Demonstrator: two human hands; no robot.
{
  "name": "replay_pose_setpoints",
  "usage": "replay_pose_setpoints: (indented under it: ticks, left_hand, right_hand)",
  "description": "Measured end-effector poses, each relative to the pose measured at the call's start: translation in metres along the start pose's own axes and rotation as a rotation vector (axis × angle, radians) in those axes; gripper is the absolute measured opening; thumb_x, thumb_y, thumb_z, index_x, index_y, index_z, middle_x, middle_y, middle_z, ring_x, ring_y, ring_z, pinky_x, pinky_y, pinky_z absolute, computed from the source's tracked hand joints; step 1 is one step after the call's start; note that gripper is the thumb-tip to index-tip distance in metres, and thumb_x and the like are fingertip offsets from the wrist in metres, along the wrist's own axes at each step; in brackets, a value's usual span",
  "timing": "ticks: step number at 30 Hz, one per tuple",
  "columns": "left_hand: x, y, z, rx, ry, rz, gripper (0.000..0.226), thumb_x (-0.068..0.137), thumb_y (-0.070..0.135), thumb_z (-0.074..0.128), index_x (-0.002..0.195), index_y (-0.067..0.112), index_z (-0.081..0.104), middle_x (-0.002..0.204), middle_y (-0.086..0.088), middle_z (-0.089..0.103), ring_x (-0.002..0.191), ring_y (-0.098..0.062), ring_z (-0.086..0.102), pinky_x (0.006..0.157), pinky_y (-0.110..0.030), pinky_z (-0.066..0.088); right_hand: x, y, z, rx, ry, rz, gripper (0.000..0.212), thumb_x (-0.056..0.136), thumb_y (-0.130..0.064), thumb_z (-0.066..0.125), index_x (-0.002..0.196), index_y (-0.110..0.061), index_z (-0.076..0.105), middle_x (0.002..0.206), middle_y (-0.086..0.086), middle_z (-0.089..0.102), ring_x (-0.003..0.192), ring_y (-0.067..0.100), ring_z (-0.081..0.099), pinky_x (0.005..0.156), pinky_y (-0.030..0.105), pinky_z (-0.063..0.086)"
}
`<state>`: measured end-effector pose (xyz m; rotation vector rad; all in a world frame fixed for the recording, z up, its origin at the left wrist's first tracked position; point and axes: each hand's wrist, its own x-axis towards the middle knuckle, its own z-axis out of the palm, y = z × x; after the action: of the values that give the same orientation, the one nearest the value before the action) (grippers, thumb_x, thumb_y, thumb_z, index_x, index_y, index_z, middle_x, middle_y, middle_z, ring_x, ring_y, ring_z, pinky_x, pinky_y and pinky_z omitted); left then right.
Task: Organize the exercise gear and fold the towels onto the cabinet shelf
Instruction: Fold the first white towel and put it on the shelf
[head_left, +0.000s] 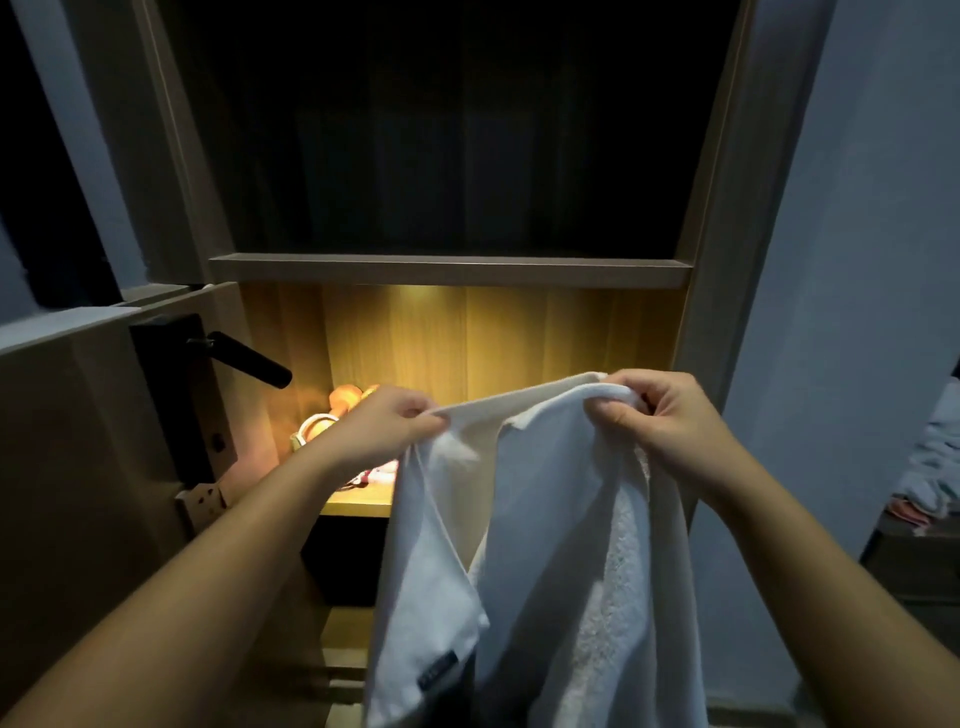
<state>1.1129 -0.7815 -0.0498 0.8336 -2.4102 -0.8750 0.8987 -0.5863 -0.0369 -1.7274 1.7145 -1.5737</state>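
Door (78, 441) left, wall (857, 234) right.
Black lever handle (252, 359) on a black plate, pale latch plate (203, 500) below; wall blue-grey; pale cloth heap (935, 457) above dark low furniture (914, 566), far right edge.

The lower end of the towel (545, 519) is cut off by the bottom edge, and the lettering on its dark label (438, 670) is too small to be read. The orange items (345, 397) on the lit shelf (358, 501) are partly hidden behind the left hand (387, 421) and the towel, so their kind cannot be told. The upper compartment (457, 156) is lost in darkness, and the pale cloth (935, 467) at the right is cropped by the edge.
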Motion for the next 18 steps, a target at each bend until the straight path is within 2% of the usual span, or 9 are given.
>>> replay_pose_setpoints:
  ticks: [3,5,7,9,12,15,18]
  left_hand:
    - [0.001,0.015,-0.003,-0.067,0.153,0.113,0.033,0.098,0.022,0.055,0.073,0.000,0.059,0.066,-0.003,0.049,0.060,-0.011,0.043,0.059,-0.031,0.031]
    - [0.003,0.034,-0.003,-0.016,0.172,0.209,0.032,0.099,0.021,0.054,0.076,0.000,0.060,0.067,-0.005,0.049,0.060,-0.010,0.041,0.059,-0.031,0.031]
    - [0.004,0.053,0.000,0.009,0.127,0.269,0.026,0.099,0.022,0.054,0.082,0.007,0.067,0.071,-0.005,0.057,0.061,-0.005,0.045,0.058,-0.026,0.036]
    - [0.003,0.066,0.005,0.017,0.081,0.322,0.020,0.098,0.022,0.056,0.083,0.017,0.069,0.071,0.003,0.061,0.063,0.001,0.048,0.057,-0.018,0.038]
    - [0.000,0.077,0.010,0.040,0.052,0.358,0.016,0.097,0.021,0.058,0.088,0.020,0.070,0.076,0.005,0.064,0.069,-0.003,0.052,0.064,-0.025,0.043]
    - [-0.002,0.078,0.010,0.041,0.041,0.320,0.017,0.098,0.023,0.057,0.091,0.017,0.072,0.078,0.001,0.065,0.070,-0.008,0.053,0.066,-0.031,0.046]
    - [-0.003,0.077,0.011,0.042,0.014,0.292,0.016,0.097,0.024,0.058,0.088,0.021,0.070,0.076,0.004,0.063,0.068,-0.006,0.053,0.061,-0.023,0.044]
  right_hand:
    - [0.004,0.000,-0.004,-0.028,-0.065,0.002,0.009,0.091,-0.018,0.064,0.091,-0.020,0.073,0.105,-0.006,0.065,0.100,0.007,0.060,0.077,0.023,0.055]
    - [0.007,-0.003,0.002,-0.138,-0.142,-0.038,0.009,0.090,-0.023,0.065,0.088,-0.020,0.074,0.125,-0.015,0.057,0.117,-0.001,0.051,0.093,0.027,0.050]
    - [0.008,-0.008,0.013,-0.217,-0.213,-0.084,0.011,0.091,-0.023,0.066,0.090,-0.018,0.075,0.135,-0.017,0.052,0.126,-0.003,0.044,0.101,0.032,0.044]
    - [0.008,-0.012,0.025,-0.210,-0.250,-0.118,0.012,0.092,-0.020,0.065,0.096,-0.016,0.075,0.129,-0.010,0.057,0.121,0.004,0.050,0.099,0.036,0.047]
    - [0.006,-0.014,0.035,-0.182,-0.212,-0.135,0.013,0.092,-0.014,0.063,0.098,-0.011,0.074,0.100,0.002,0.064,0.096,0.017,0.059,0.086,0.044,0.053]
    - [0.004,-0.013,0.038,-0.158,-0.164,-0.100,0.011,0.092,-0.016,0.064,0.096,-0.013,0.074,0.093,0.002,0.060,0.091,0.018,0.057,0.080,0.038,0.053]
    - [0.003,-0.011,0.038,-0.160,-0.139,-0.093,0.010,0.091,-0.017,0.065,0.094,-0.018,0.074,0.094,0.001,0.056,0.092,0.018,0.055,0.077,0.034,0.053]
